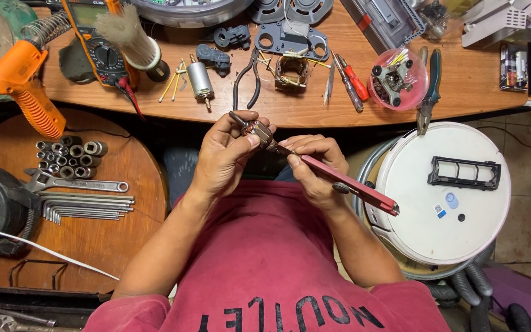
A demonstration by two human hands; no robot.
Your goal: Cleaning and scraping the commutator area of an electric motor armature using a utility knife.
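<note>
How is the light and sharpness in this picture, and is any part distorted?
Head view: even, soft light; the left hand, the right hand and the red-handled tool look sharp; the wooden bench edge bows, a wide-lens curve; dark shadow lies under it.

Sockets [69, 157] left; robot vacuum [456, 209] right

The person wears a faded red short-sleeved T-shirt [265, 258] — dark block lettering across the chest — with both forearms bare, no gloves, rings or watch.

1 head-worn camera looks steeply down, close over the person's lap and the wooden workbench [314, 107] edge.
</note>
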